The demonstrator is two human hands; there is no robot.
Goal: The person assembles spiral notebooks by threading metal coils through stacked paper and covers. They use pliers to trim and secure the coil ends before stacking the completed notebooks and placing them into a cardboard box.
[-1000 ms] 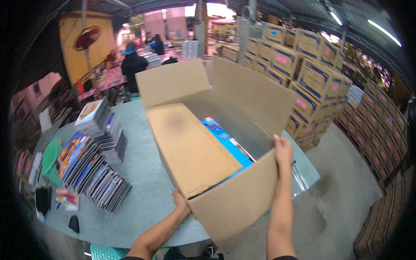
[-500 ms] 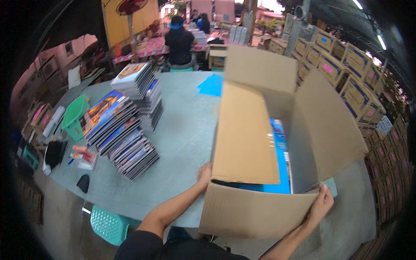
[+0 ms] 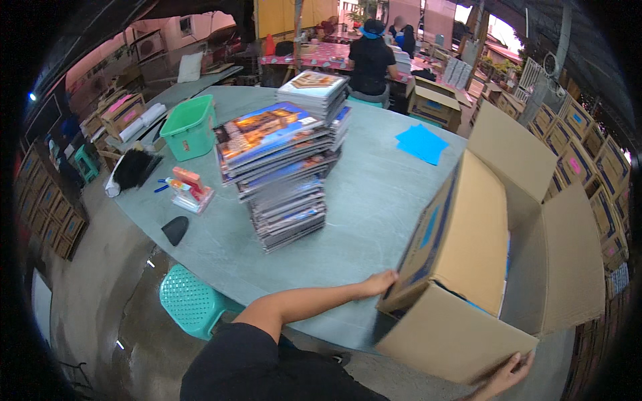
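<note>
An open cardboard box (image 3: 461, 247) stands on the right part of the grey-green table (image 3: 374, 220), its flaps spread outward. My left hand (image 3: 380, 283) holds its left side by the near lower corner, the fingertips partly hidden. Around the near flap's right corner, my right hand (image 3: 511, 374) is closed, with fingers showing at the edge. One flap folds inward and covers much of the opening, so the contents hardly show. Left of the box rises a tall, uneven stack of books (image 3: 287, 214) with glossy picture covers, slightly blurred.
Blue sheets (image 3: 421, 144) lie beyond the books. A green basket (image 3: 187, 127), small bottles (image 3: 190, 187) and a black object (image 3: 175, 230) sit along the table's left side. A teal stool (image 3: 190, 301) stands below. Another person (image 3: 370, 60) sits farther back; cartons (image 3: 602, 167) are piled right.
My view has swung left, so the table's contents appear farther right. The box has shifted right, away from the blue sheets, with both my hands still on it.
</note>
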